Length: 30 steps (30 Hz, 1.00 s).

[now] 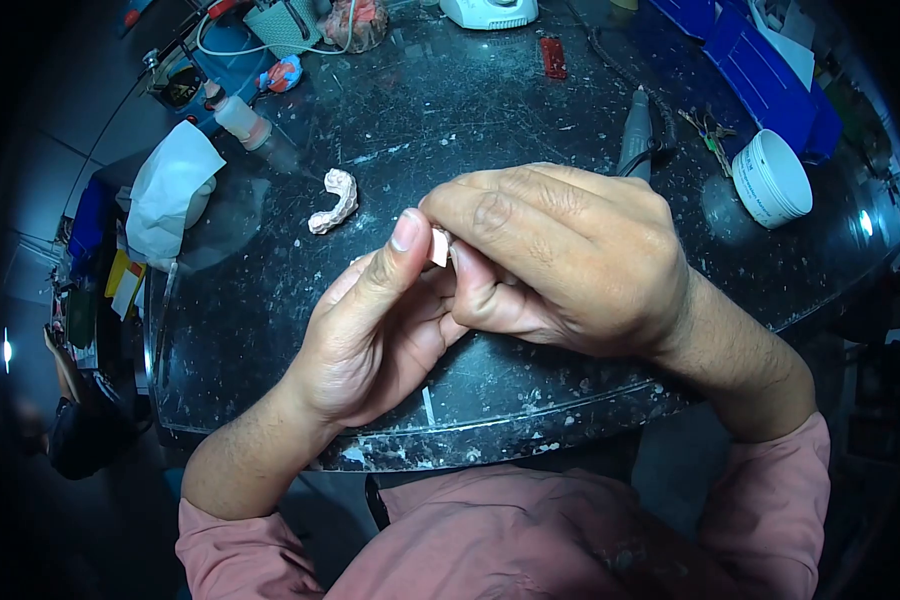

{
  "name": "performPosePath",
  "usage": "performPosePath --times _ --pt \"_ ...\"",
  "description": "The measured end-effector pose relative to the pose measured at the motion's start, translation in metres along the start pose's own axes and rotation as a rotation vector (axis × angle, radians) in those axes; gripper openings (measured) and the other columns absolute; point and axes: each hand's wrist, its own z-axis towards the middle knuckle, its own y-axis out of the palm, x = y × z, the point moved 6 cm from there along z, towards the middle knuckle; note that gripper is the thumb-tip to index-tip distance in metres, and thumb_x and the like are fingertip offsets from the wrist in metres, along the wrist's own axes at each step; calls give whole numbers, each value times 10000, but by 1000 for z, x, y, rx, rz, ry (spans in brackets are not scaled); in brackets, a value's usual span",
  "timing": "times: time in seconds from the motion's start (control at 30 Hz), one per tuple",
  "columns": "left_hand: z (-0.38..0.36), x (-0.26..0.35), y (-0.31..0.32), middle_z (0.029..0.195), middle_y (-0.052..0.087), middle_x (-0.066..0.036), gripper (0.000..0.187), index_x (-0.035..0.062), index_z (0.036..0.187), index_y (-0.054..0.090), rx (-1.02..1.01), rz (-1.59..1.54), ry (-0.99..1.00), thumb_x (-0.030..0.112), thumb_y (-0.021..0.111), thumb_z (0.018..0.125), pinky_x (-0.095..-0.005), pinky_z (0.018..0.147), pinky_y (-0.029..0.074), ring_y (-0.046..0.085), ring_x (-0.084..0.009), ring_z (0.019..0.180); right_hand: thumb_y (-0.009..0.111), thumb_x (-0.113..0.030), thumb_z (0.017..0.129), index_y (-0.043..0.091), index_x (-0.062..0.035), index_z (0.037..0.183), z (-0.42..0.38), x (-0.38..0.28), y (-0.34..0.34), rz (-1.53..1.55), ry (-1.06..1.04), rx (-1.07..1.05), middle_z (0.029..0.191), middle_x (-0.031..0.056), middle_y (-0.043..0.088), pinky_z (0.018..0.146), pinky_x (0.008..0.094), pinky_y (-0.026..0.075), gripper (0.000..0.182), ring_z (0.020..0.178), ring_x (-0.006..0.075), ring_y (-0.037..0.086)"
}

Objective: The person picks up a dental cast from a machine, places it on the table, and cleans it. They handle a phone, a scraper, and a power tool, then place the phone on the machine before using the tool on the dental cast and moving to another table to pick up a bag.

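Observation:
A small pale pink plaster piece (pixel 440 247) shows between my two hands, mostly covered by fingers. It has a flat, light edge; its full shape is hidden. My left hand (pixel 365 320) is closed around it from the left, thumb pointing up along its side. From the right, my right hand (pixel 580 260) pinches the same piece, with the fingers curled over its top and the thumb below. Beyond my left hand, a horseshoe-shaped plaster dental cast (pixel 335 203) lies on the dark, scratched table (pixel 450 130), touched by neither hand.
A grey dental handpiece (pixel 637 135) with a cord lies past my right hand, near a white jar (pixel 773 180) and blue bins (pixel 760 70). Leftward are a dropper bottle (pixel 242 122) and white paper (pixel 173 185). A red block (pixel 553 58) lies farther back. Another person (pixel 90 425) is at far left.

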Motion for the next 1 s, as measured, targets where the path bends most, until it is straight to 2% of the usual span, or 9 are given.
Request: performPosePath --times 0.2,0.27,0.5,0.57,0.6,0.67,0.7,0.87,1.0 --pt "1 -2 -2 1226 580 -153 427 22 1194 521 -32 8 -5 394 358 1064 -399 1079 405 547 -223 1201 732 -75 790 692 15 928 0 0 -1 -3 -6 1 827 110 706 654 302 604 169 741 223 722" --pt "2 -4 -8 1258 562 -150 570 1 1361 444 -92 -14 36 435 216 1071 -487 1054 430 549 -271 1218 731 -77 793 691 19 928 0 0 -2 4 -12 13 829 112 707 657 304 606 170 745 225 724" --pt "1 -1 -2 1271 563 -159 543 -6 1363 437 -167 -5 70 405 229 1076 -485 1058 420 546 -276 1224 730 -71 794 684 32 987 0 -1 -2 19 3 -18 891 131 713 695 319 611 224 797 244 728" --pt "-2 5 1 1311 536 -184 464 -26 1309 467 -31 89 109 358 387 1060 -393 1102 383 526 -228 1234 739 -70 783 679 32 1034 1 4 -1 32 -13 -24 945 143 710 737 330 604 278 852 259 722" --pt "-1 7 2 1311 536 -184 464 -26 1309 467 -32 92 114 358 387 1060 -393 1102 383 526 -228 1234 748 -69 771 673 33 1081 3 6 -1 49 -29 -29 1000 156 708 779 341 597 334 908 273 717" --pt "2 20 2 1405 473 -225 554 -49 1435 351 29 221 254 346 409 1052 -399 1122 363 486 -244 1295 792 -89 746 656 25 1169 7 18 -12 11 152 14 1099 170 693 886 354 549 459 1025 266 685" --pt "4 24 -4 1476 395 -245 637 -57 1493 244 13 250 294 331 460 1036 -404 1137 344 433 -259 1353 796 -92 748 659 23 1164 6 24 -18 16 180 -26 1083 164 696 873 341 549 452 1005 256 688" --pt "1 31 6 1504 343 -244 711 -76 1496 205 29 402 410 312 540 1002 -412 1149 328 391 -277 1388 799 -74 746 695 11 1044 1 37 -21 112 277 -92 956 129 706 770 291 550 327 879 204 697" --pt "1 30 7 1493 344 -263 752 -83 1498 184 -26 443 396 348 539 994 -425 1158 316 381 -300 1394 792 -60 747 697 6 1006 3 29 -19 165 185 -61 904 113 708 717 285 544 283 811 194 686"
